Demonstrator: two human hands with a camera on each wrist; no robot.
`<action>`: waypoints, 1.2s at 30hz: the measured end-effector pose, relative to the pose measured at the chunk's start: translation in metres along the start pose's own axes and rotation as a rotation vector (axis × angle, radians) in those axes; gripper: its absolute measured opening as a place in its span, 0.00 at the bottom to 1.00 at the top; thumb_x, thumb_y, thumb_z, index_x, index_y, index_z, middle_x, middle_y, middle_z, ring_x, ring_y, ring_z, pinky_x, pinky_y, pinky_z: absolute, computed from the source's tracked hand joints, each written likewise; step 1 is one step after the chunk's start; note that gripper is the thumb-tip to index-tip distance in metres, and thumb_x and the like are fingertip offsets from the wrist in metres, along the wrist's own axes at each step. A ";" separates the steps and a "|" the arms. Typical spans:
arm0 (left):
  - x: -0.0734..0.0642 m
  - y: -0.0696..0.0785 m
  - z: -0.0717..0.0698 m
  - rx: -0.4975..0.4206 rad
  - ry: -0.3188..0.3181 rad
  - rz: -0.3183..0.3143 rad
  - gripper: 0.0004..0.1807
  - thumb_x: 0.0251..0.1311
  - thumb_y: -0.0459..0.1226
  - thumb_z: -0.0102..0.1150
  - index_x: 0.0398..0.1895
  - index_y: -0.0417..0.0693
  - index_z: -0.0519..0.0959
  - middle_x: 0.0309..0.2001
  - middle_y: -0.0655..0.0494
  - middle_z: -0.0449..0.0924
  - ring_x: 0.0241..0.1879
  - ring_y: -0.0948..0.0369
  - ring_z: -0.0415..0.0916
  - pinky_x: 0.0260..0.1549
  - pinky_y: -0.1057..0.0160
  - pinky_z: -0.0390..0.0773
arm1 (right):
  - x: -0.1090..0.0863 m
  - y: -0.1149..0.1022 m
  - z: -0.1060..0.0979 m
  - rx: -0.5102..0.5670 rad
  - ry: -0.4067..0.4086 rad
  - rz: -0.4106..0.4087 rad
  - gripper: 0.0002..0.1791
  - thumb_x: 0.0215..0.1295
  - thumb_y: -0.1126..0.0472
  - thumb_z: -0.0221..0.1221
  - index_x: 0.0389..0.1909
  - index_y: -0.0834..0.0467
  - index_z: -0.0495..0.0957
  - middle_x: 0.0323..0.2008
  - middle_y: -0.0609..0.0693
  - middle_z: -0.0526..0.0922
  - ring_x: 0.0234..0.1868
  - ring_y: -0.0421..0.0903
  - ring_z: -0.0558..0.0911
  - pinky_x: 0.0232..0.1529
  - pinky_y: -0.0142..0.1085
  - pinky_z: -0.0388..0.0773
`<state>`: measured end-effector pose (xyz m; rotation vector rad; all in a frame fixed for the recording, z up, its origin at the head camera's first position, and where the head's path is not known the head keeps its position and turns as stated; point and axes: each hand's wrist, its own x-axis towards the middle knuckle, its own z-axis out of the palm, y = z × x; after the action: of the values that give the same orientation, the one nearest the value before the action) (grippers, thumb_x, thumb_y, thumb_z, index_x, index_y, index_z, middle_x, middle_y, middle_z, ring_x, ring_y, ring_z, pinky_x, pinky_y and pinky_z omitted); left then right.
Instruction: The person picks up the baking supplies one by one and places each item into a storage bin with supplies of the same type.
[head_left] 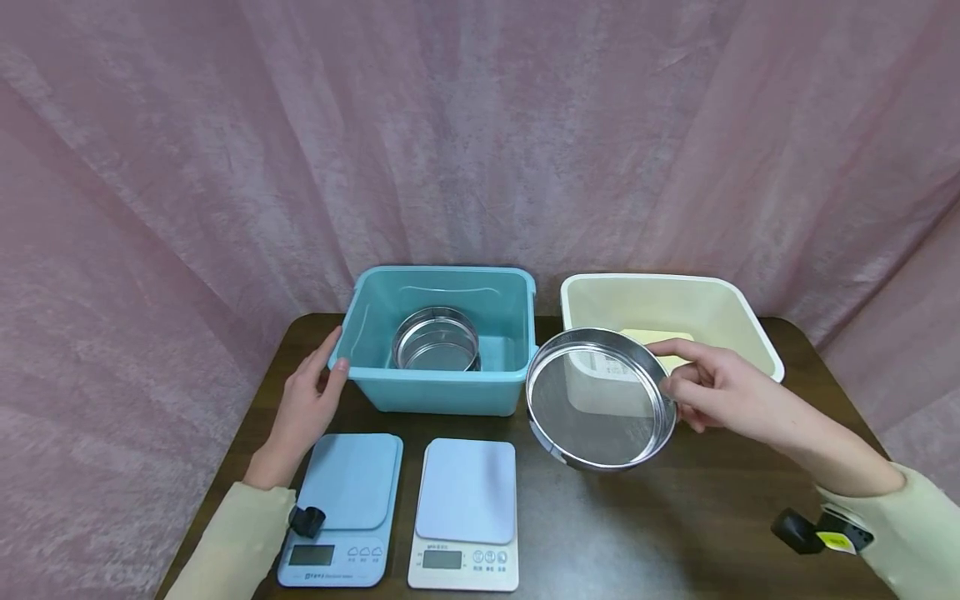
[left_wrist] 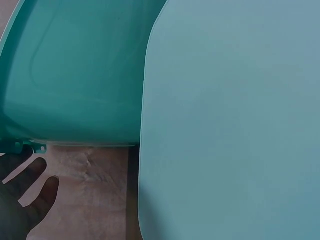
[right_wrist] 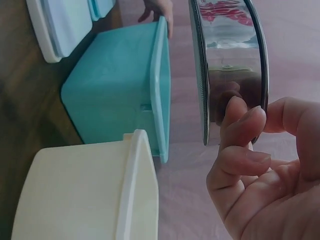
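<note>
A round metal sieve [head_left: 592, 404] with fine mesh is held up by my right hand [head_left: 712, 385], which pinches its rim on the right side. It is tilted, and the cream bin's front shows through the mesh. In the right wrist view, thumb and fingers grip the shiny wall of the sieve [right_wrist: 232, 60]. My left hand [head_left: 306, 400] rests with fairly straight fingers at the left edge of the teal bin [head_left: 438, 392]. Inside that bin sits another metal sieve [head_left: 437, 340], smaller in view, perhaps stacked; I cannot tell how many.
The cream bin [head_left: 667, 287] stands at the back right and has a pale yellow item [head_left: 637, 336] inside, partly hidden by the sieve. In front lie a blue kitchen scale [head_left: 352, 483] and a white kitchen scale [head_left: 467, 492]. A pink curtain [head_left: 480, 142] hangs behind the dark table [head_left: 720, 508].
</note>
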<state>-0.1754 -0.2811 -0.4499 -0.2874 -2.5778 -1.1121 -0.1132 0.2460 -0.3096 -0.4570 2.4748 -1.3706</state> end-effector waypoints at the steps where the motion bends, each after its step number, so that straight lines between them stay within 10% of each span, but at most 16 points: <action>1: 0.000 0.000 0.000 -0.005 0.001 0.001 0.30 0.82 0.45 0.47 0.83 0.53 0.60 0.72 0.39 0.70 0.58 0.45 0.77 0.46 0.46 0.81 | 0.002 -0.001 -0.001 0.004 0.004 0.000 0.24 0.73 0.69 0.54 0.68 0.61 0.71 0.19 0.49 0.76 0.18 0.46 0.74 0.18 0.36 0.69; 10: -0.001 0.002 -0.001 0.003 0.003 -0.004 0.30 0.82 0.45 0.48 0.83 0.55 0.60 0.72 0.40 0.70 0.56 0.47 0.77 0.45 0.59 0.79 | 0.019 -0.012 -0.007 0.002 0.016 -0.033 0.23 0.72 0.70 0.55 0.67 0.62 0.72 0.18 0.48 0.74 0.18 0.42 0.71 0.18 0.34 0.67; 17: -0.002 0.002 0.000 -0.022 -0.002 -0.006 0.30 0.82 0.43 0.48 0.83 0.55 0.59 0.72 0.38 0.70 0.57 0.44 0.77 0.47 0.40 0.80 | 0.035 -0.023 -0.016 -0.018 0.012 -0.034 0.23 0.72 0.68 0.56 0.67 0.64 0.71 0.18 0.47 0.75 0.18 0.43 0.73 0.19 0.34 0.67; 36: 0.001 0.004 -0.001 -0.028 -0.003 0.013 0.30 0.82 0.43 0.48 0.83 0.51 0.60 0.73 0.38 0.69 0.60 0.43 0.76 0.48 0.39 0.80 | 0.077 -0.031 -0.040 -0.002 0.050 0.061 0.29 0.73 0.63 0.54 0.73 0.63 0.65 0.19 0.48 0.76 0.23 0.43 0.75 0.24 0.33 0.70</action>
<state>-0.1752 -0.2792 -0.4464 -0.3116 -2.5609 -1.1447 -0.1948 0.2298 -0.2689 -0.3485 2.5085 -1.3716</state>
